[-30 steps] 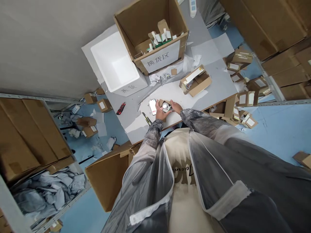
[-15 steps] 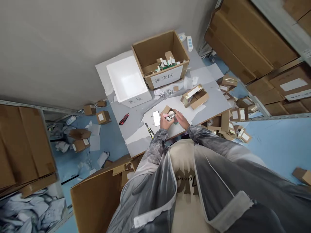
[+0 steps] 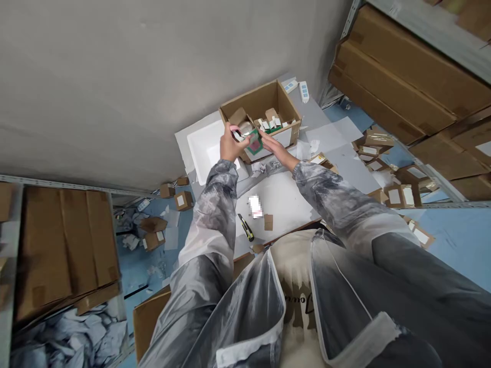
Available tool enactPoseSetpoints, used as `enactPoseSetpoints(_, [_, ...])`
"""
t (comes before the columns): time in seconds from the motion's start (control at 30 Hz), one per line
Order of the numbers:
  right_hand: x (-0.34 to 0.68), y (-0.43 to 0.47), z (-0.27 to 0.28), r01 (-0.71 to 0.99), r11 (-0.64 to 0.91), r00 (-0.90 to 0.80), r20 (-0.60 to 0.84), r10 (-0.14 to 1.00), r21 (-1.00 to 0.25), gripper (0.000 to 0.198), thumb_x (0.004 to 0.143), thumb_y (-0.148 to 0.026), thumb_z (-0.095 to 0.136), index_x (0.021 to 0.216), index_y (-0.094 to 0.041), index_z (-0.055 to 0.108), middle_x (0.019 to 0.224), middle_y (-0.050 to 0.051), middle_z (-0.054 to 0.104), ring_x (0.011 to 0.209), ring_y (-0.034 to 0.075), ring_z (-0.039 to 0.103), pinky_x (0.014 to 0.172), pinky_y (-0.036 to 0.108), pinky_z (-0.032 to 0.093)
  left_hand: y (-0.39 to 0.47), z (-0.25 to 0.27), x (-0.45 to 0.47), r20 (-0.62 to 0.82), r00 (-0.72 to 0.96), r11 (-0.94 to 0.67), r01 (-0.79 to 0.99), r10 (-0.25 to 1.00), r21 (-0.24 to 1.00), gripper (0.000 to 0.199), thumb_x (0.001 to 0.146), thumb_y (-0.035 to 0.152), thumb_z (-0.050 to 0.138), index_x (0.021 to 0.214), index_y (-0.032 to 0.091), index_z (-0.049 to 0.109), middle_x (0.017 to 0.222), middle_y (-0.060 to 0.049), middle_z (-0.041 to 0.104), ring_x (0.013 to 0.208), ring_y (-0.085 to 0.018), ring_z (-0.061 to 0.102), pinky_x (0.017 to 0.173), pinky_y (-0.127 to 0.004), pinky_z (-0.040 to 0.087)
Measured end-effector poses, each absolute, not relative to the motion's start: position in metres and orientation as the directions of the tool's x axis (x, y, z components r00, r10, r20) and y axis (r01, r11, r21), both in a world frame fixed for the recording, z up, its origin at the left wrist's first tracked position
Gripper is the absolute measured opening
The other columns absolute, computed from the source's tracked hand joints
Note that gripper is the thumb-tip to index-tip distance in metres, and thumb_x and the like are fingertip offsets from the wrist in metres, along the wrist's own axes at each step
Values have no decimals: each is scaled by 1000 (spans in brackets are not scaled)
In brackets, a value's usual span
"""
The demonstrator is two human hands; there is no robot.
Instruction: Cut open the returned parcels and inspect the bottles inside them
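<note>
Both my arms reach forward over the large cardboard box (image 3: 289,110) at the back of the table. My left hand (image 3: 230,145) is closed around the left side of a small box with a green face (image 3: 255,145), its brown flap standing open. A round, pale, shiny item (image 3: 245,128) shows at its opening. Something pink (image 3: 233,128) sits by my left fingers; its kind is unclear. My right hand (image 3: 273,145) presses its fingers against the small box's right side. Inside the large box stand several green and white small boxes (image 3: 272,124).
A white foam box (image 3: 195,158) stands left of the large carton. Nearer me lie a phone (image 3: 254,206), a yellow-black box cutter (image 3: 246,228) and a flat brown cardboard piece (image 3: 268,222). An opened carton (image 3: 324,162) is partly behind my right sleeve. Shelves with cartons (image 3: 383,76) flank the table.
My hands have moved forward with the small box, from the near table edge to above the large carton. The cardboard piece now shows near the table's front. The view has shifted.
</note>
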State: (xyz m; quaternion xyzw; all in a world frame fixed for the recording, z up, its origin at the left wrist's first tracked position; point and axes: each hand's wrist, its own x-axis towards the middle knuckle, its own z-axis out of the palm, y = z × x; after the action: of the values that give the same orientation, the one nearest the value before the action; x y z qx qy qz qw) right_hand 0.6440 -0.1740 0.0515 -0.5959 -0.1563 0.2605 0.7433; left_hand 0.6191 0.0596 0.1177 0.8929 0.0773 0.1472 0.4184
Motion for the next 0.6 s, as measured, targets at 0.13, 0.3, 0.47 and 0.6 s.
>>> enactPoseSetpoints(0.13, [696,-155,62,-279,104,834,-187,520,-955,73,121,-68,68,187,-36,68,204,-1,54,196,33,40,163,63,32,87,129,688,169,934,-667,91,315,740,38,102,38,103,114,29,68,97,1,79,118,-24,85,113,-34,65])
enactPoseSetpoints(0.3, [666,-220,20,-281,46,849,-226,478,-959,69,119,-75,68,172,-35,83,194,4,66,187,36,55,159,54,42,117,78,734,54,932,-697,228,358,680,55,86,43,112,113,30,66,114,-8,87,139,-38,85,123,-47,66])
enactPoseSetpoints(0.47, [597,-337,-34,-234,-115,908,-260,330,-965,65,120,-79,62,166,-41,86,184,6,74,177,36,67,156,57,51,150,22,744,-182,954,-733,299,237,611,58,93,54,113,102,30,61,94,1,81,114,-23,81,132,-44,64])
enactPoseSetpoints(0.6, [569,-398,-57,-146,-286,929,-230,290,-947,61,122,-75,59,159,-39,89,176,11,80,174,41,70,155,66,52,163,-1,758,-378,917,-847,298,127,439,59,102,52,109,94,35,53,76,8,74,103,-21,81,138,-46,65])
